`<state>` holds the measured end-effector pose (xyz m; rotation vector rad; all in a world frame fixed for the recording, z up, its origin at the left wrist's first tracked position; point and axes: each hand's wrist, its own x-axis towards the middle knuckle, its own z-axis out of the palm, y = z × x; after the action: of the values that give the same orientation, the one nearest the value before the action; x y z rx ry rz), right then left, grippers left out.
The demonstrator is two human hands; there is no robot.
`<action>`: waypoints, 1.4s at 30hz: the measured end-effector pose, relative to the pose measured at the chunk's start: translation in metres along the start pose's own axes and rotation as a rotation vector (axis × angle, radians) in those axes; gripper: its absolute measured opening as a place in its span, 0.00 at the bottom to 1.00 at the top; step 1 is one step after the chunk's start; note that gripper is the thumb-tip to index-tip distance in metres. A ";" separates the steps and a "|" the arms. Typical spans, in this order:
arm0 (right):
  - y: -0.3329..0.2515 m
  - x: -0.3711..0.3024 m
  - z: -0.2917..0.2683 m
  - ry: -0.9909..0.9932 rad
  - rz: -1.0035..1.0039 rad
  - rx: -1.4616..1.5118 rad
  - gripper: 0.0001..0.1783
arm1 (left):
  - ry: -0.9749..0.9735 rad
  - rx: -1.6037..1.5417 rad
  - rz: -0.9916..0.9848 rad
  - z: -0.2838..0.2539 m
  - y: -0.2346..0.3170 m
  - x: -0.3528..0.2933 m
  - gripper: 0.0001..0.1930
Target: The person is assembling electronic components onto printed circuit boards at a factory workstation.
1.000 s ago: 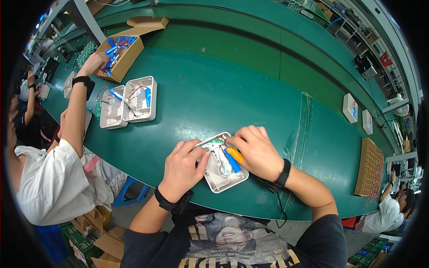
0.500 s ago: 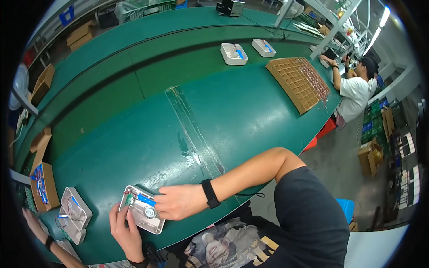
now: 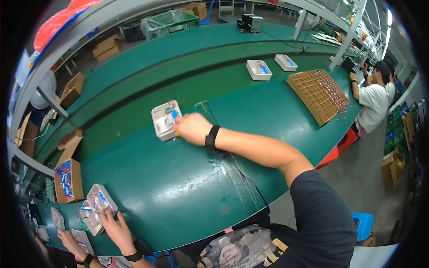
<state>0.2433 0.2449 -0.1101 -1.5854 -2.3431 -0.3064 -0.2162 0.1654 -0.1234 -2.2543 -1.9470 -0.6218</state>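
Note:
My right hand (image 3: pixel 194 128) is stretched far forward, its fingers closed on the right edge of a white plastic casing (image 3: pixel 156 121) on the far part of the green bench. Inside that casing show a blue battery cell (image 3: pixel 174 114), a small green circuit board (image 3: pixel 169 110) and a round silvery part (image 3: pixel 169 121). A small yellow spot shows under my right fingers; its kind is unclear. At the lower left my left hand (image 3: pixel 118 230) has its fingers apart, fingertips at the edge of a pair of wired white casings (image 3: pixel 99 202). Whether they touch is unclear.
A cardboard box (image 3: pixel 77 181) of blue cells stands at left. Another person's hand (image 3: pixel 70 243) is left of mine, near more casings. Two white casings (image 3: pixel 259 77) lie at the back, near a divided cardboard tray (image 3: pixel 313 99). A person in white (image 3: pixel 373 96) works at far right.
The casing in front of me has moved forward, away from me, with my right hand at its edge. My left hand has left it and is now beside the paired casings. The view has shifted.

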 end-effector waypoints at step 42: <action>-0.131 -0.020 0.034 0.261 -0.912 0.301 0.09 | -0.246 -0.509 0.608 0.005 0.099 -0.026 0.08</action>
<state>0.1244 0.1910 -0.1505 -0.2519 -2.5770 -0.2962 -0.1224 0.1250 -0.1188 -3.1511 -1.1231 -0.8446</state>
